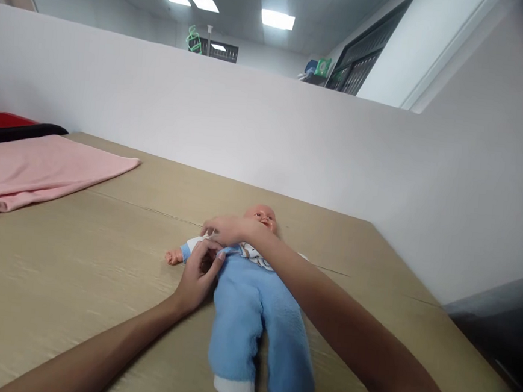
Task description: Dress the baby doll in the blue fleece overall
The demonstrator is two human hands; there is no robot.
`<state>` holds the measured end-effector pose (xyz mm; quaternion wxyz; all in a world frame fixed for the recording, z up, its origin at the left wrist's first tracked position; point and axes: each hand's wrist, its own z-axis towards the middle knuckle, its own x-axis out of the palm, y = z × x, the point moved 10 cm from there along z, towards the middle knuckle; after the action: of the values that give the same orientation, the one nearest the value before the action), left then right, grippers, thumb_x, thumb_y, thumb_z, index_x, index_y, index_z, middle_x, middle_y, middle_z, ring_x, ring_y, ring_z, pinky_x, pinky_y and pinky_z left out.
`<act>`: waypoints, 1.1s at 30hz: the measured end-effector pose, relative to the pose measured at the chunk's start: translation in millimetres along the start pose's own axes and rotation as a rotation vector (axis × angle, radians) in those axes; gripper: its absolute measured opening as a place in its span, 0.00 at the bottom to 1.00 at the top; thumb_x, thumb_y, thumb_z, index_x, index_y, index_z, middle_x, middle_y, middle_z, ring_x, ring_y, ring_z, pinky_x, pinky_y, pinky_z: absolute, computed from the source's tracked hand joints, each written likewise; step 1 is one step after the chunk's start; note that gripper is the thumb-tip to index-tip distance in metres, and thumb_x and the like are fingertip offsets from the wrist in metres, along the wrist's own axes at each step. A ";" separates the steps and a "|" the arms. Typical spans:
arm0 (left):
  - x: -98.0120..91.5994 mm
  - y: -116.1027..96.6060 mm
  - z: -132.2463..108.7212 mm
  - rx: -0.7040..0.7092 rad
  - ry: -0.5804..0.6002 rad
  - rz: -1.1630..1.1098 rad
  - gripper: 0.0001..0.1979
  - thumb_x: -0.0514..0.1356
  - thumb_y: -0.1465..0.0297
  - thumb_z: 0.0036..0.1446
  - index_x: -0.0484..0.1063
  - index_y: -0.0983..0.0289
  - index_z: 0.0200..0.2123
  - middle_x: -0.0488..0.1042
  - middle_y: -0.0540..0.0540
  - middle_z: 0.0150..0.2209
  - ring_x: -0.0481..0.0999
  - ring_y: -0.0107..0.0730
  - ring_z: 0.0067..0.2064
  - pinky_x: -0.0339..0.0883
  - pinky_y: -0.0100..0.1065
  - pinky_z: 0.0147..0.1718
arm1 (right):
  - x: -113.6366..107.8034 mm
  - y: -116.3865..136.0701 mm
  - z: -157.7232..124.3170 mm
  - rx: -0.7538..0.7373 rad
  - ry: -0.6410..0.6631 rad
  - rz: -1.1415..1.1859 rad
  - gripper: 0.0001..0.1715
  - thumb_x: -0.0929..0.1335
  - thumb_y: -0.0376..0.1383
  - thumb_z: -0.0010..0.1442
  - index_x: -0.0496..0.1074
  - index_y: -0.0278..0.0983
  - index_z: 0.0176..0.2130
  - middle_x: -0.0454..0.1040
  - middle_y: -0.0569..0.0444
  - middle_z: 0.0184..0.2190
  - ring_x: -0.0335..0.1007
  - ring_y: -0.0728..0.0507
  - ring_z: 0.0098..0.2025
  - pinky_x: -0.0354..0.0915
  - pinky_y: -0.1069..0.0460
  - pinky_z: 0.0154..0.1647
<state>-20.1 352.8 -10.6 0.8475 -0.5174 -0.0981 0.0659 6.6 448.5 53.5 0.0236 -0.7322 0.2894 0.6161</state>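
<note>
A baby doll (264,214) lies on its back on the table, its head towards the wall. It wears blue trousers (239,303) with white cuffs and a white patterned top (254,254). My left hand (198,275) is beside the doll's waist, thumb and fingers curled together at the blue cloth's upper edge. Stretched across the doll's chest, my right hand (228,229) has its fingers bent down at the shoulder and white sleeve; what the fingertips grip is hidden. The doll's bare hand (174,256) sticks out of a blue-cuffed sleeve.
A pink cloth (50,167) lies spread at the left of the wooden table (116,257). Behind it are a black-rimmed edge (26,132) and something red (0,118). A low white partition (204,113) runs along the table's far side, meeting a wall at the right.
</note>
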 end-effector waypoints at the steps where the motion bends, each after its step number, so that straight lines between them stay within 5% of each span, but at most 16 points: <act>1: -1.3 -1.8 -0.8 0.012 -0.013 0.021 0.16 0.67 0.52 0.75 0.78 0.58 0.44 0.76 0.53 0.41 0.73 0.41 0.44 0.66 0.39 0.49 | 6.2 -3.1 11.8 -0.010 0.053 -0.011 0.22 0.78 0.26 0.61 0.84 0.43 0.53 0.89 0.51 0.51 0.84 0.40 0.48 0.74 0.50 0.46; 4: -1.8 -1.1 -0.9 0.006 -0.025 0.029 0.15 0.67 0.52 0.75 0.79 0.58 0.46 0.78 0.54 0.42 0.74 0.43 0.45 0.66 0.41 0.50 | 17.4 -8.3 30.1 -0.037 0.097 -0.042 0.29 0.78 0.23 0.57 0.85 0.46 0.53 0.89 0.56 0.47 0.84 0.42 0.44 0.71 0.52 0.41; 8: -0.9 -0.7 0.4 0.020 -0.024 0.029 0.16 0.66 0.52 0.76 0.80 0.58 0.44 0.78 0.54 0.41 0.73 0.43 0.44 0.66 0.41 0.49 | 23.3 -7.1 25.7 -0.070 0.090 -0.100 0.24 0.77 0.27 0.63 0.84 0.43 0.56 0.89 0.50 0.50 0.83 0.39 0.47 0.70 0.50 0.43; 12: -4.1 -12.1 -1.3 0.142 -0.037 0.118 0.13 0.66 0.55 0.77 0.82 0.57 0.43 0.78 0.56 0.42 0.74 0.46 0.46 0.66 0.44 0.53 | 1.9 -5.4 6.0 -0.128 -0.109 -0.033 0.24 0.75 0.29 0.65 0.79 0.38 0.59 0.85 0.43 0.55 0.81 0.35 0.52 0.71 0.46 0.51; 16: -19.7 -27.2 -9.9 0.301 -0.196 0.316 0.08 0.68 0.58 0.75 0.86 0.54 0.46 0.76 0.59 0.49 0.73 0.51 0.55 0.63 0.50 0.63 | -22.7 -18.4 -18.0 -0.144 -0.337 0.280 0.23 0.69 0.24 0.61 0.79 0.38 0.54 0.83 0.52 0.52 0.78 0.40 0.53 0.70 0.48 0.58; 23: -26.2 -36.0 -29.6 0.510 -0.250 0.390 0.05 0.63 0.67 0.78 0.79 0.53 0.52 0.70 0.59 0.54 0.71 0.49 0.59 0.68 0.51 0.62 | -19.8 -29.8 -38.9 -0.156 -0.439 0.518 0.25 0.63 0.23 0.51 0.78 0.38 0.44 0.82 0.59 0.43 0.76 0.44 0.48 0.71 0.51 0.55; 28: -29.8 -23.0 -25.1 0.320 -0.279 0.067 0.07 0.62 0.59 0.80 0.75 0.54 0.52 0.74 0.56 0.49 0.75 0.44 0.51 0.72 0.45 0.54 | -13.4 -29.4 -38.3 -0.184 -0.410 0.532 0.27 0.64 0.22 0.45 0.80 0.37 0.43 0.85 0.56 0.44 0.78 0.42 0.54 0.71 0.47 0.62; 33: -29.2 2.5 -11.5 0.025 -0.343 -0.168 0.20 0.66 0.46 0.75 0.74 0.57 0.46 0.74 0.50 0.39 0.74 0.35 0.39 0.71 0.36 0.43 | -7.8 -31.2 -40.2 -0.206 -0.334 0.516 0.24 0.69 0.25 0.56 0.84 0.38 0.49 0.86 0.49 0.56 0.79 0.38 0.61 0.70 0.42 0.69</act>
<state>-45.8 337.8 -20.9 0.8273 -0.4780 -0.2831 0.0833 55.9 461.8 60.2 -0.1603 -0.5222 0.3937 0.7393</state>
